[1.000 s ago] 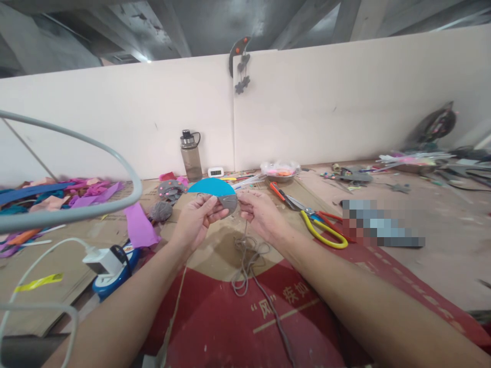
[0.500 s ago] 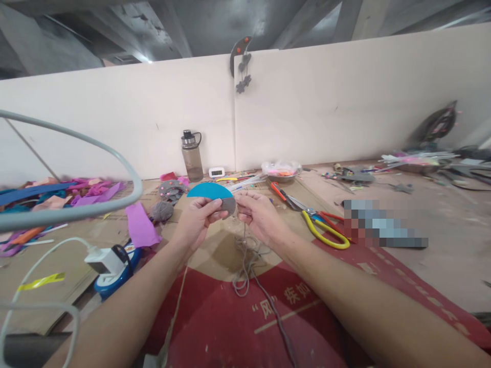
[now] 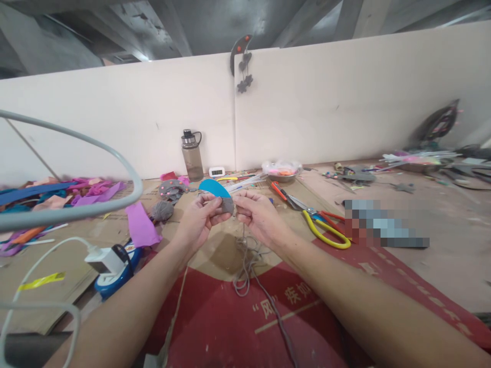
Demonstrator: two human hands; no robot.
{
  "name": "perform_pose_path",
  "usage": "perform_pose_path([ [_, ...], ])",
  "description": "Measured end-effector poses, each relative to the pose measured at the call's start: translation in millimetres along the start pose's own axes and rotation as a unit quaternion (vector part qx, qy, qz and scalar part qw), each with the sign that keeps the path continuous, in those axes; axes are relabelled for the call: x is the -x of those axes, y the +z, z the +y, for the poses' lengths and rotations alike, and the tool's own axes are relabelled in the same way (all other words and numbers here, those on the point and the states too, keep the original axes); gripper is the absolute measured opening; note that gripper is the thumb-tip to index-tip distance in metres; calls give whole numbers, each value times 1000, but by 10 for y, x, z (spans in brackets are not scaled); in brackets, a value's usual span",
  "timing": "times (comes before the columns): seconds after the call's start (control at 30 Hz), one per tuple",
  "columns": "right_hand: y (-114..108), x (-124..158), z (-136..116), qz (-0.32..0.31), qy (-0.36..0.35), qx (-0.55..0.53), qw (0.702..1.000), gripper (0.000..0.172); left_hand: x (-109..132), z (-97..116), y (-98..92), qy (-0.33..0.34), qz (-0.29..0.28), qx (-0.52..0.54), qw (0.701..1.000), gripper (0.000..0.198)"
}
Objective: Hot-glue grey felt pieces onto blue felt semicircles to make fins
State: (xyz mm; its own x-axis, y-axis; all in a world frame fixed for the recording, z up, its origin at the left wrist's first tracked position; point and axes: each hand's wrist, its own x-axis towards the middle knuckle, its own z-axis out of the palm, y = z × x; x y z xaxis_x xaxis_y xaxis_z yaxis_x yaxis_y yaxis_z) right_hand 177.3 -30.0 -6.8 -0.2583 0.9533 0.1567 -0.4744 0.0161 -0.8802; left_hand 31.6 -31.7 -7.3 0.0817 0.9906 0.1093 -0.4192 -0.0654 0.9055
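My left hand (image 3: 200,213) is closed, its thumb and fingers pinching a flat blue piece (image 3: 215,188) with a curved edge. Grey yarn covers the lower right part of this piece in a wrapped band (image 3: 227,206). At the piece's right edge, my right hand (image 3: 258,212) is closed too, fingertips pinched on the yarn close to the band. Below the right hand hangs loose grey yarn (image 3: 245,271), lying in tangled loops on the red and tan board and running toward me. My fingers hide part of the wrapped band.
Yellow-handled scissors (image 3: 326,232) and a red-handled tool (image 3: 280,190) lie to the right. Left are a grey yarn ball (image 3: 162,210), purple material (image 3: 141,225) and a blue-and-white power strip (image 3: 118,271). A bottle (image 3: 192,156) and a bowl (image 3: 282,171) stand behind. A grey hose (image 3: 126,168) crosses the left foreground.
The blue piece has tilted and turned in my left hand, so a narrower blue part shows, sloping down to the right. Both hands stay nearly in place.
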Motion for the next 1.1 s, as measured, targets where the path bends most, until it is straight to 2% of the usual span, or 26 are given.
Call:
perform_pose_path([
  [0.43,-13,-20,63,5,-34,32,999,19,95,-34,88,66,-44,-86,993,23],
  [0.57,-21,-35,68,19,-50,39,998,18,129,-34,125,89,-39,-151,984,27],
  [0.8,-38,-66,102,23,-71,110,991,18,134,-42,145,89,-65,-208,972,23],
  [0.93,-31,-60,108,21,-90,137,986,18,115,-49,122,86,-52,-196,975,23],
  [1.1,-21,-40,107,23,-102,172,979,20,96,-69,92,87,-2,-168,982,26],
])
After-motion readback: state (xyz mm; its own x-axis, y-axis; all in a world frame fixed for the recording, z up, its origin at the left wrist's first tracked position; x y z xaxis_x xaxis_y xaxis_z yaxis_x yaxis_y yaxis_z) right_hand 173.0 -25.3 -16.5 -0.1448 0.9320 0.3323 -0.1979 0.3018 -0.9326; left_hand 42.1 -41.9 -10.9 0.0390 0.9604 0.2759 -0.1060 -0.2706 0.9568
